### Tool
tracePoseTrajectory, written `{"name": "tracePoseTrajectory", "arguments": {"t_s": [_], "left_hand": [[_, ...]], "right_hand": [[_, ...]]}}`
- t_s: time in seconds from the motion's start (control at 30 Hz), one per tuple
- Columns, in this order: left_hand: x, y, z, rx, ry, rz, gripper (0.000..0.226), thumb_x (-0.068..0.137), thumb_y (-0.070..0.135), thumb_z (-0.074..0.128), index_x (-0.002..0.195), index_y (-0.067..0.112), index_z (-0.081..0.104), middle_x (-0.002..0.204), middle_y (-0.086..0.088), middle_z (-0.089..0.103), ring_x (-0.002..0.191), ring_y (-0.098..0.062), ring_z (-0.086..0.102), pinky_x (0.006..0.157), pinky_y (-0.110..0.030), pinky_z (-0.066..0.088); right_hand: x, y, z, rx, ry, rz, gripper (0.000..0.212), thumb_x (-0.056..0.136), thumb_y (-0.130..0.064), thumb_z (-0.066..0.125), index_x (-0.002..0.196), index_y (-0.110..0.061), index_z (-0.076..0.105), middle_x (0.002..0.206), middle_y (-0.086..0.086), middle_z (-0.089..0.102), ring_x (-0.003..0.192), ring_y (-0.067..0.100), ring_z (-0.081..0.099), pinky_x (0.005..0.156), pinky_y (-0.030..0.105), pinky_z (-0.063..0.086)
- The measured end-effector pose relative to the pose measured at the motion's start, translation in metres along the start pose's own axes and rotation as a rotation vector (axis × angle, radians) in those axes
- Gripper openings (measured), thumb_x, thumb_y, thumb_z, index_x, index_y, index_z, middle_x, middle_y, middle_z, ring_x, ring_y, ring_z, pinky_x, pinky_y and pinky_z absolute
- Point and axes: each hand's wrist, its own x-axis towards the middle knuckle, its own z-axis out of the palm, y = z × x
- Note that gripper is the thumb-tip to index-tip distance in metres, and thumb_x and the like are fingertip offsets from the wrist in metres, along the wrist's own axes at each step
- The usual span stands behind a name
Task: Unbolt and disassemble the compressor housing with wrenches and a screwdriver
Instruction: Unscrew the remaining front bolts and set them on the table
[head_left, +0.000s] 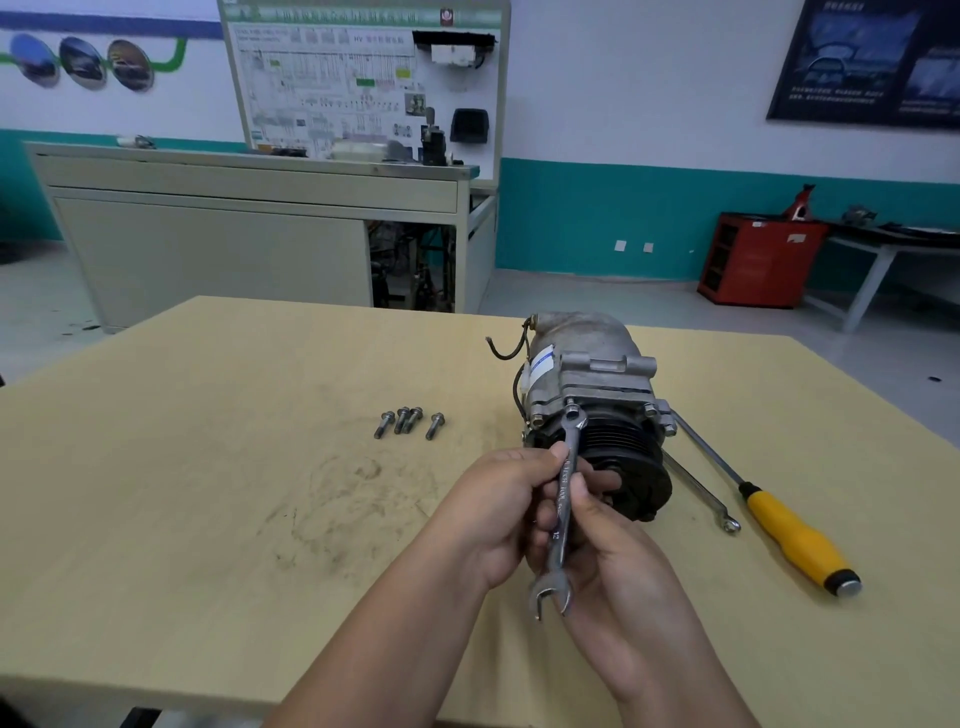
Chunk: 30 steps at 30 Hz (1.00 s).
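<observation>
Workshop table (208, 467), tan top, scuffed. The compressor (587, 364) lies on its side at 1 o'clock from your hands, pulley (623, 447) facing you.

Both hands are on the one wrench (563, 499). Your left hand (493, 504) has its fingers curled round the upper shank and your right hand (613, 551) is wrapped round the lower shank. The ring end is over the flange bolt (571, 413) at 12 o'clock.

Risks:
- Nothing is holding the housing. If you pull hard, it will likely roll or skid instead of the bolt breaking loose.
- I can't tell if the ring is fully seated on the head. If it's only half on, it slips and rounds the hex, and your knuckles hit the pulley.
- The second wrench (698, 493) at 3 o'clock seems tucked under the pulley edge, so the body could rock on it.

Around you:
- Four loose bolts (408, 422) at 10 o'clock, near enough to get swept off.
- The screwdriver (795, 535) at 3 o'clock, beyond the spare wrench and clear of your swing.
- A wire stub (506, 348) at 11 o'clock on the body, out of the way.
</observation>
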Motion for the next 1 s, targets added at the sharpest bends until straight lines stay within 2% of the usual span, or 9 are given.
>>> {"name": "tracePoseTrajectory", "arguments": {"t_s": [0.1, 0.2, 0.3, 0.47, 0.57, 0.7, 0.77, 0.87, 1.0], "left_hand": [[0.000, -0.003, 0.000, 0.011, 0.016, 0.022, 0.046, 0.097, 0.020, 0.046, 0.056, 0.012, 0.064, 0.079, -0.016, 0.070, 0.027, -0.003, 0.032, 0.032, -0.009, 0.023], [-0.001, -0.005, 0.000, 0.160, 0.037, 0.086, 0.047, 0.097, 0.026, 0.049, 0.057, 0.015, 0.071, 0.091, -0.023, 0.060, 0.031, -0.005, 0.036, 0.035, -0.014, 0.032], [-0.001, -0.005, 0.000, 0.214, 0.076, 0.143, 0.034, 0.093, 0.026, 0.057, 0.065, 0.011, 0.069, 0.080, -0.012, 0.071, 0.034, -0.009, 0.042, 0.041, -0.016, 0.041], [0.001, -0.004, 0.006, 0.235, 0.082, 0.167, 0.034, 0.095, 0.020, 0.053, 0.068, 0.007, 0.069, 0.064, -0.004, 0.069, 0.042, -0.008, 0.052, 0.050, -0.016, 0.047], [0.000, -0.004, 0.010, 0.175, 0.026, 0.097, 0.032, 0.098, 0.019, 0.047, 0.080, 0.000, 0.066, 0.054, 0.000, 0.063, 0.034, -0.006, 0.041, 0.041, -0.015, 0.040], [-0.001, -0.004, 0.013, 0.022, -0.004, 0.020, 0.034, 0.098, 0.018, 0.046, 0.073, 0.003, 0.064, 0.070, -0.008, 0.070, 0.031, -0.007, 0.038, 0.033, -0.013, 0.032], [0.000, -0.004, 0.013, -0.010, -0.011, 0.000, 0.034, 0.098, 0.018, 0.046, 0.074, 0.003, 0.064, 0.067, -0.007, 0.069, 0.031, -0.008, 0.042, 0.032, -0.013, 0.033], [-0.001, -0.005, 0.011, 0.067, -0.018, 0.014, 0.035, 0.098, 0.023, 0.046, 0.083, 0.000, 0.067, 0.049, 0.000, 0.056, 0.034, -0.009, 0.047, 0.035, -0.015, 0.039], [0.000, -0.002, 0.008, 0.197, 0.063, 0.088, 0.044, 0.093, 0.030, 0.054, 0.102, -0.013, 0.062, 0.046, 0.002, 0.053, 0.037, -0.009, 0.051, 0.042, -0.017, 0.044]], "right_hand": [[0.002, 0.003, -0.003, -0.068, 0.030, 0.006, 0.022, 0.074, -0.023, 0.058, 0.065, -0.007, 0.070, 0.054, 0.006, 0.056, 0.045, 0.009, 0.053, 0.044, 0.018, 0.047], [0.003, 0.003, -0.007, -0.107, 0.061, -0.008, 0.020, 0.074, -0.022, 0.059, 0.067, -0.005, 0.066, 0.052, 0.006, 0.054, 0.043, 0.009, 0.051, 0.042, 0.018, 0.045], [0.003, 0.001, -0.010, -0.157, 0.101, -0.028, 0.019, 0.072, -0.021, 0.061, 0.059, -0.009, 0.068, 0.050, 0.004, 0.053, 0.042, 0.007, 0.049, 0.041, 0.017, 0.043], [0.001, -0.011, -0.015, -0.259, 0.179, -0.046, 0.024, 0.082, -0.015, 0.064, 0.058, -0.012, 0.070, 0.050, 0.007, 0.055, 0.039, 0.008, 0.049, 0.036, 0.018, 0.040], [0.001, -0.016, -0.014, -0.175, 0.152, 0.016, 0.032, 0.088, -0.016, 0.058, 0.061, -0.013, 0.075, 0.051, 0.007, 0.058, 0.039, 0.009, 0.052, 0.038, 0.017, 0.042], [0.001, -0.015, -0.012, 0.068, 0.102, 0.124, 0.025, 0.078, -0.018, 0.058, 0.069, -0.001, 0.072, 0.052, 0.008, 0.058, 0.039, 0.011, 0.053, 0.039, 0.017, 0.043], [0.002, -0.014, -0.012, 0.156, 0.084, 0.122, 0.022, 0.077, -0.015, 0.058, 0.066, -0.004, 0.073, 0.054, 0.005, 0.057, 0.038, 0.009, 0.050, 0.039, 0.016, 0.042], [0.002, -0.015, -0.009, 0.224, 0.061, 0.120, 0.014, 0.071, -0.013, 0.059, 0.066, -0.008, 0.071, 0.054, 0.001, 0.053, 0.036, 0.006, 0.045, 0.039, 0.014, 0.038], [0.002, -0.018, -0.003, 0.142, 0.083, 0.109, 0.010, 0.070, -0.014, 0.061, 0.078, -0.008, 0.060, 0.049, 0.000, 0.050, 0.036, 0.005, 0.043, 0.037, 0.014, 0.036]]}}
